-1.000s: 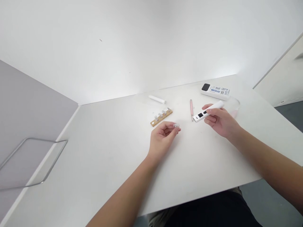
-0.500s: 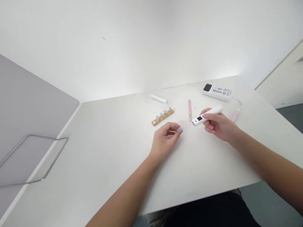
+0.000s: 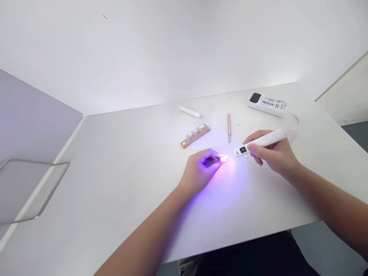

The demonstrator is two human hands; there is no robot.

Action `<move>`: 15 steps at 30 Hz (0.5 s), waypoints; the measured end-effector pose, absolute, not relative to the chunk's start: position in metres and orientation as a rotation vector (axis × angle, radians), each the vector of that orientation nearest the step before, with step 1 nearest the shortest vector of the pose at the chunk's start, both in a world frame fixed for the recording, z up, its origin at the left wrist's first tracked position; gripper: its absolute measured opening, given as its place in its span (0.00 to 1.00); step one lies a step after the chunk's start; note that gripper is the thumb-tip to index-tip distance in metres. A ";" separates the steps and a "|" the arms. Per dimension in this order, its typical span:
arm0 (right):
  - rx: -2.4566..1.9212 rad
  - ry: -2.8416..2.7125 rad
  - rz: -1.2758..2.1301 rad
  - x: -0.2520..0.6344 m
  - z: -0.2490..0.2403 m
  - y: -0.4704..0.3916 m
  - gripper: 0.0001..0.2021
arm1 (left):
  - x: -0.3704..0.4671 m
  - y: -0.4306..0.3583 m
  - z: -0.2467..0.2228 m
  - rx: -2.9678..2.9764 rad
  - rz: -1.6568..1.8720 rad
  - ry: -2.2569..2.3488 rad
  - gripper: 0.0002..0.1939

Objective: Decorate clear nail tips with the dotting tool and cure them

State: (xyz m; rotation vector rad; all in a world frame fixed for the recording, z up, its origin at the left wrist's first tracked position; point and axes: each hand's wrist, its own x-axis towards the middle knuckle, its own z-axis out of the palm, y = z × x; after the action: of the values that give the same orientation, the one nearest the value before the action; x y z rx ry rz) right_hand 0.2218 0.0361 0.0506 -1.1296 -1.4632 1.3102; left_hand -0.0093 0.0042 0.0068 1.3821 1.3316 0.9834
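Note:
Between thumb and fingertips, my left hand (image 3: pixel 198 170) pinches a small clear piece (image 3: pixel 223 158), lit bright pink-white. My right hand (image 3: pixel 273 153) is closed around a white handheld lamp (image 3: pixel 260 142) with a small dark display, its tip pointing left at the clear piece, a short gap apart. Violet light falls on my left fingers and the table around them. Behind my left hand lies a narrow wooden strip (image 3: pixel 196 137) with several small clear pieces standing on metal clips.
A pink pen-like tool (image 3: pixel 229 128) and a white stick (image 3: pixel 190 112) lie farther back. At the back right is a white box-shaped device (image 3: pixel 268 104) with a cable. A bent metal frame (image 3: pixel 53 191) stands at the table's left edge.
The lamp has come on, throwing violet light over my left fingers and the table. Its display now shows marks. The view has shifted slightly.

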 end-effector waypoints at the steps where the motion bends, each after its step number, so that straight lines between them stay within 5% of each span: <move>1: -1.143 -1.482 1.297 0.221 0.052 0.035 0.02 | -0.009 0.004 0.006 1.372 0.995 1.326 0.08; 15: -1.081 -1.477 1.352 0.223 0.045 0.035 0.05 | -0.010 0.007 0.002 1.422 1.059 1.342 0.11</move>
State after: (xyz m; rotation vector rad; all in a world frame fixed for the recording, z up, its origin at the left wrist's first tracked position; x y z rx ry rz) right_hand 0.2226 0.0354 0.0450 -1.0813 -1.4774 1.3524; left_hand -0.0097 0.0074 0.0023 1.4220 1.3417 1.0586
